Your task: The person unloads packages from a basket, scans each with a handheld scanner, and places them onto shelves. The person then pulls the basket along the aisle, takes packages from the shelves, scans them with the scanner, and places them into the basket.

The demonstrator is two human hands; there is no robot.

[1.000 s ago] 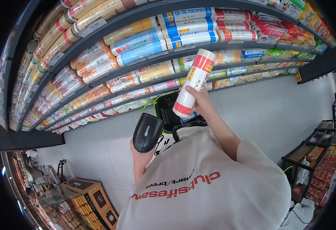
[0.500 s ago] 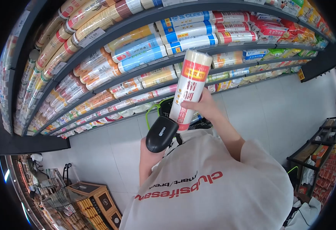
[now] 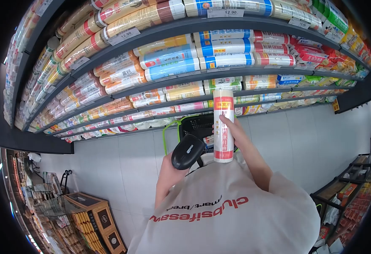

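My right hand point(image 3: 232, 129) grips a cylindrical pack of dried noodles point(image 3: 223, 146), white with red and yellow printing. It stands nearly upright before my chest, with my thumb across its front. Below and left of it, my left hand point(image 3: 168, 171) is under a black barcode scanner point(image 3: 188, 151) with a rounded head; my fingers are mostly hidden beneath it. Behind both is a black shopping basket point(image 3: 189, 125) with a lime-green handle point(image 3: 166, 134). A small part of a printed pack point(image 3: 209, 140) shows inside the basket, between the scanner and the noodles.
Curved-looking shelves point(image 3: 168, 30) full of packed noodles run across the front, with price tags point(image 3: 225, 12) on their edges. Grey floor tiles point(image 3: 278, 135) lie below. A wooden display crate point(image 3: 94, 207) stands lower left, and a dark rack point(image 3: 342, 190) stands at right.
The noodle pack has come down and to the right, and turned from tilted to nearly upright. The scanner sits slightly lower and to the right. More of the basket shows.
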